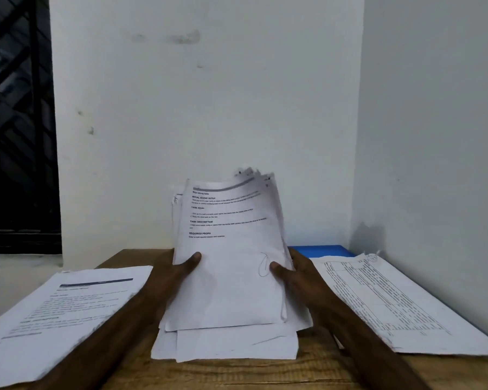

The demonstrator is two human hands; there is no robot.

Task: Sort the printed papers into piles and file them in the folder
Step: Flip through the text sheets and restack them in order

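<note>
While the left hand [176,273] and right hand [295,274] grip the paper stack [228,249] by its side edges, thumbs on the front sheet, the stack stands tilted, its long axis running up and away from the person. Its foot rests on loose sheets [223,347] on the surface [307,370]. Left of the stack lies a text pile [68,311]; right of it lies a table-printed pile [392,299], with the blue folder [321,251] behind that. The front sheet looks like headed text, so it probably goes left, nearer the left hand.
</note>
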